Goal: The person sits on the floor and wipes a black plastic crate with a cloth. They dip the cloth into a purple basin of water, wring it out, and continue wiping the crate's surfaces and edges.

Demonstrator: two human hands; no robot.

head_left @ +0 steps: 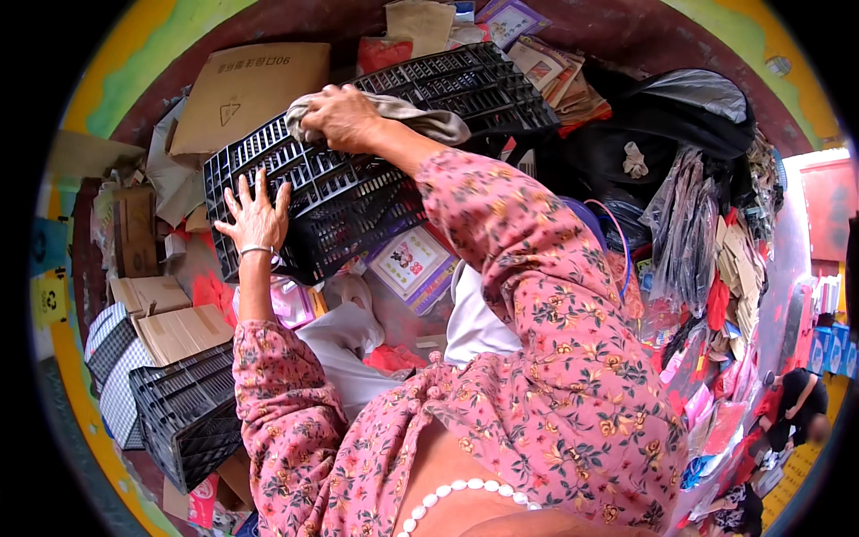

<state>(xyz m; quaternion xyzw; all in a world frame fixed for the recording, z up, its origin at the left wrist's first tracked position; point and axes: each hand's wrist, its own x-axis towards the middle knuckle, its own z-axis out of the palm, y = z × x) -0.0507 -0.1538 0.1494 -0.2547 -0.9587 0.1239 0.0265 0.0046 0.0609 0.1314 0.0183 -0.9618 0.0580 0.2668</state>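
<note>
A large black plastic crate lies tilted in front of me, its slatted side facing up. My left hand rests on the left part of that side with its fingers spread. Higher up the crate, my right hand is closed over a greyish-beige cloth, pressing it against the slats. The cloth's loose end trails to the right past my wrist. Beneath the crate's lower edge a purple-bordered picture book or board shows in part.
A cardboard box stands behind the crate at the left. Another black crate sits at lower left below flattened cardboard. Black bags and clear plastic wrapping pile up at the right. A person is at the far right.
</note>
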